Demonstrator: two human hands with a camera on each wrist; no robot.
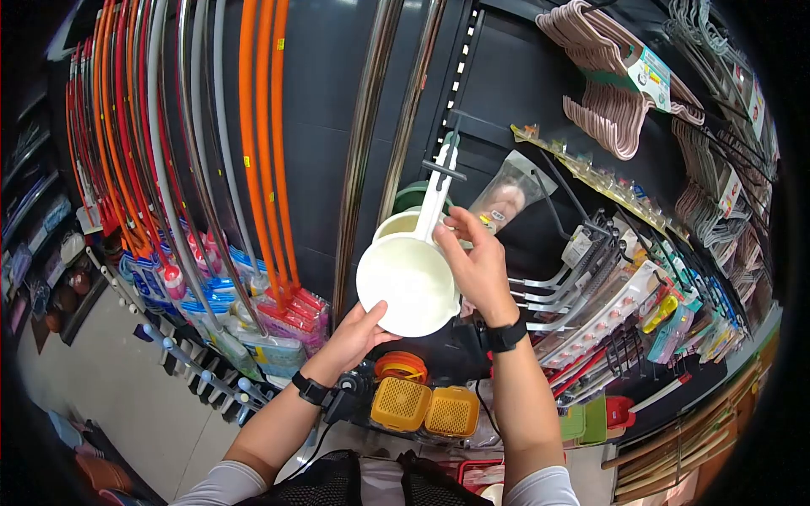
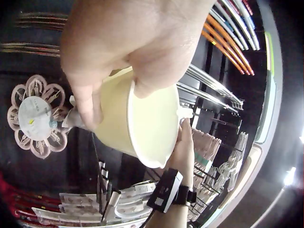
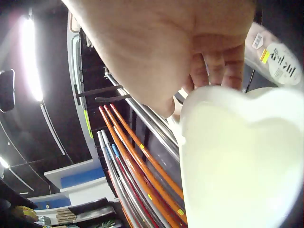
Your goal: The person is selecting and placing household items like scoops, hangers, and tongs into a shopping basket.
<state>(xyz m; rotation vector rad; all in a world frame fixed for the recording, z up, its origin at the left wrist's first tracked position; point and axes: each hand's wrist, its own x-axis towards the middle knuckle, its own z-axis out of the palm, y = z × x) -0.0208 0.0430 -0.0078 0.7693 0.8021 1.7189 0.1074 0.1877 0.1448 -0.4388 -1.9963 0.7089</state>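
A white plastic water dipper [image 1: 407,282] is held between both hands, its round bowl facing up toward the head camera. My left hand [image 1: 350,339] pinches the bowl's lower left rim, thumb over the inside and fingers on the outer wall [image 2: 114,116]. At the base of the long handle [image 1: 432,198], my right hand [image 1: 481,268] holds on with thumb and fingers; in the right wrist view its fingers [image 3: 214,69] curl behind the bowl. The handle's upper end overlaps a metal hook [image 1: 445,171] on the wall. Another pale dipper [image 1: 392,226] hangs partly hidden behind.
Orange poles [image 1: 263,143] and metal poles stand to the left. A bagged item [image 1: 508,192] hangs just right of the dipper, with pink hangers [image 1: 612,105] higher up. Wall hooks and packaged brushes stick out at right. Yellow baskets [image 1: 401,405] sit below the hands.
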